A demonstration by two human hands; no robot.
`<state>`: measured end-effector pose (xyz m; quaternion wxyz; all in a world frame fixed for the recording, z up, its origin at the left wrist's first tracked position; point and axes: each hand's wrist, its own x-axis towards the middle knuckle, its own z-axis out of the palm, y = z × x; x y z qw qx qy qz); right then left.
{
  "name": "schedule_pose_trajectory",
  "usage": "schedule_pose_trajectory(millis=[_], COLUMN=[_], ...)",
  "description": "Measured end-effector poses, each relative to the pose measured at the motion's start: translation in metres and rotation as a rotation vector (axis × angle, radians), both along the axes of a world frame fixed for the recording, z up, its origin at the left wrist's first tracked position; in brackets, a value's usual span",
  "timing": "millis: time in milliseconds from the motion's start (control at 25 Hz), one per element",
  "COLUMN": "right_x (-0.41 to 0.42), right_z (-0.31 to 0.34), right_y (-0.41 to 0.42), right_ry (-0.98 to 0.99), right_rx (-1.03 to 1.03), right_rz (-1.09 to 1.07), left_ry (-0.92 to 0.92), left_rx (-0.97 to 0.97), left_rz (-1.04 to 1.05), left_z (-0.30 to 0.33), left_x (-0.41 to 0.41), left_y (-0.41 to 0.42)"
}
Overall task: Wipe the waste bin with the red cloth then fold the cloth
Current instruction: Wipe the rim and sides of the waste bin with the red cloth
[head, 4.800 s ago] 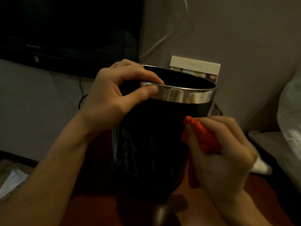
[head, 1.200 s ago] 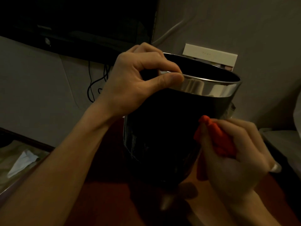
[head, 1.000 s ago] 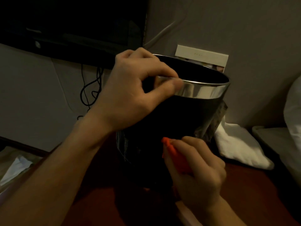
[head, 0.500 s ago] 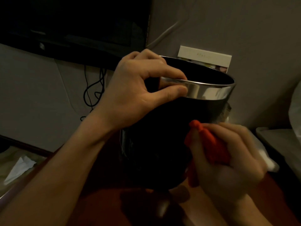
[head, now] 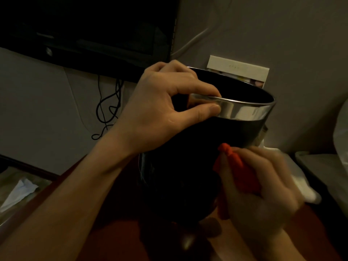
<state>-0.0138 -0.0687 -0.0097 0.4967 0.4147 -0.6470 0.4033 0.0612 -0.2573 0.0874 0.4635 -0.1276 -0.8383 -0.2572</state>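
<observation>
two hands: both on the waste bin (head: 190, 166), centre of the frame
left hand (head: 160, 110): thumb and fingers pinching the silver rim band (head: 244, 112) at its left end
right hand (head: 259, 191): lower right, blurred, closed around the bunched red cloth (head: 237, 166)
red cloth: pressed to the bin's dark right side, below the band
bin: on a reddish-brown surface (head: 116, 240)
upper left: dark screen (head: 84, 25), cables (head: 107, 108) hanging beneath

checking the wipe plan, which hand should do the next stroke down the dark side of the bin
Right. The right hand already grips the bunched red cloth against the waste bin wall below the silver rim. The left hand is busy pinching that rim to steady the bin.
</observation>
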Motion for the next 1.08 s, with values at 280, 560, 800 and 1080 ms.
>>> schedule_pose_trajectory(millis=[280, 560, 800, 1080], right_x=[-0.004, 0.009, 0.013, -0.009], right_z=[-0.005, -0.033, -0.026, -0.001], right_y=[0.0, -0.019, -0.017, 0.005], right_ry=[0.014, 0.016, 0.029, -0.003], right_rx=[0.01, 0.126, 0.135, -0.012], right_rz=[0.055, 0.101, 0.088, 0.011], left_ry=[0.021, -0.015, 0.063, 0.055], left_rx=[0.001, 0.08, -0.125, -0.017], left_rz=[-0.015, -0.032, 0.197, 0.073], left_z=[0.0, 0.005, -0.007, -0.001], left_x=[0.0, 0.008, -0.002, 0.0], left_y=[0.0, -0.008, 0.045, 0.014])
